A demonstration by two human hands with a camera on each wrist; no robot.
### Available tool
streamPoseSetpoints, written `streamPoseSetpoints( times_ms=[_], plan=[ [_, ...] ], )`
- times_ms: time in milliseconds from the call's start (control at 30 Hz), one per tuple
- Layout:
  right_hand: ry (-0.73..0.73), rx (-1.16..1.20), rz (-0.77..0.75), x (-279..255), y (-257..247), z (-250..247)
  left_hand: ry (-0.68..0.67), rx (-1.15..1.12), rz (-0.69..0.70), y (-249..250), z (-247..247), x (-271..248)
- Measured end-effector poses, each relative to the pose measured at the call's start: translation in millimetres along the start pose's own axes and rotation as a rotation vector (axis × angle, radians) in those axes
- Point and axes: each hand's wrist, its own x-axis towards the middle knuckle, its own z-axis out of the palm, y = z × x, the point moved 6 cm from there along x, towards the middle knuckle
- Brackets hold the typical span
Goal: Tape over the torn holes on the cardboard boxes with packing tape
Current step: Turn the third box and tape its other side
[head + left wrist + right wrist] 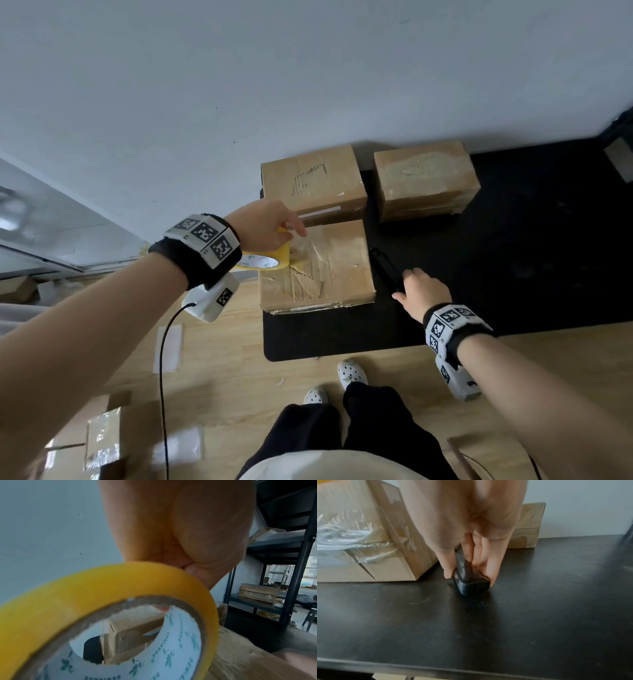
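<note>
The left hand (pixel 263 226), just left of the middle of the head view, has its fingers curled round the yellow roll of packing tape (pixel 262 262) and holds it at the left edge of the nearest cardboard box (pixel 315 267); in the left wrist view a fingertip shows inside the core of the roll. A clear strip of tape seems to run from the roll across the top of this box, where a jagged tear (pixel 308 277) is visible, partly under the strip and partly still bare. The right hand (pixel 423 287), lower right of the box, pinches the end of a black cutter (pixel 469 580) between thumb and fingers; the tool still lies on the black mat (pixel 513 257). I judge that the step in hand is the taping of this box, and that the next move calls for lifting the cutter, bringing it to the strip near the roll and cutting it, while the left hand keeps the tape tight so it does not wrinkle. After that the strip must be pressed flat over the tear. Two more boxes stand in the upper middle of the frame against the wall: the left box (pixel 311 178) shows a torn mark on its top, and the right box (pixel 424 178) seems already covered with tape. All three are closed, so what is inside them I cannot tell.
</note>
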Motion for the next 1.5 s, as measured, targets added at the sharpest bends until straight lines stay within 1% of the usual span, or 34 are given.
streamPoseSetpoints(
  times_ms=[67, 133, 167, 200, 233, 267, 300, 333, 367, 400, 500, 867, 1000, 1133, 1200, 1367, 1500],
  plan=[
    [-0.005, -0.024, -0.009, -0.7, -0.2, 1.0, -0.006, 0.007, -0.001, -0.7, 0.4, 0.7],
    [0.039, 0.036, -0.01, -0.7, -0.5, -4.6, -0.005, 0.005, 0.0, -0.7, 0.8, 2.2],
    [0.11, 0.127, -0.027, -2.2, -2.0, -13.1, -0.006, 0.003, -0.003, -1.0, 0.8, 3.0],
    [0.219, 0.23, -0.075, -5.1, -5.9, -24.7, -0.009, 0.002, -0.007, -1.4, 0.9, 3.7],
    [0.342, 0.314, -0.158, -9.7, -13.1, -36.7, -0.012, -0.001, -0.012, -1.9, 1.1, 4.0],
    [0.423, 0.344, -0.267, -14.5, -24.8, -47.1, -0.015, -0.003, -0.016, -2.3, 1.2, 4.0],
    [0.442, 0.316, -0.384, -18.8, -39.9, -53.4, -0.018, -0.001, -0.021, -2.6, 1.0, 3.8],
    [0.413, 0.246, -0.491, -21.5, -56.2, -54.2, -0.018, 0.003, -0.023, -2.6, 0.9, 3.3],
    [0.358, 0.161, -0.568, -21.8, -70.7, -49.9, -0.018, 0.007, -0.028, -2.8, 0.8, 2.8],
    [0.302, 0.082, -0.606, -19.7, -80.7, -43.6, -0.019, 0.01, -0.032, -2.8, 0.8, 2.3],
    [0.245, -0.025, -0.582, -8.5, -88.7, -31.7, -0.01, 0.014, -0.045, -3.3, 0.6, -0.2],
    [0.213, -0.124, -0.548, -7.9, -91.3, -35.1, -0.011, -0.067, -0.055, -1.8, 1.1, 1.6],
    [0.205, -0.093, -0.541, -7.6, -92.3, -32.1, -0.052, 0.004, -0.063, -4.3, 4.7, 2.1],
    [0.2, -0.082, -0.529, -7.2, -92.7, -31.2, -0.149, 0.166, -0.104, -7.0, 8.7, 6.4],
    [0.198, -0.077, -0.527, -7.2, -92.7, -30.9, -0.189, 0.207, -0.13, -7.6, 8.9, 7.8],
    [0.194, -0.079, -0.522, -6.7, -92.8, -30.0, -0.243, 0.199, -0.16, -3.4, 9.1, 9.2],
    [0.175, -0.07, -0.522, -6.3, -92.3, -31.0, -0.218, 0.111, -0.151, -4.8, 1.7, 5.4]
  ],
)
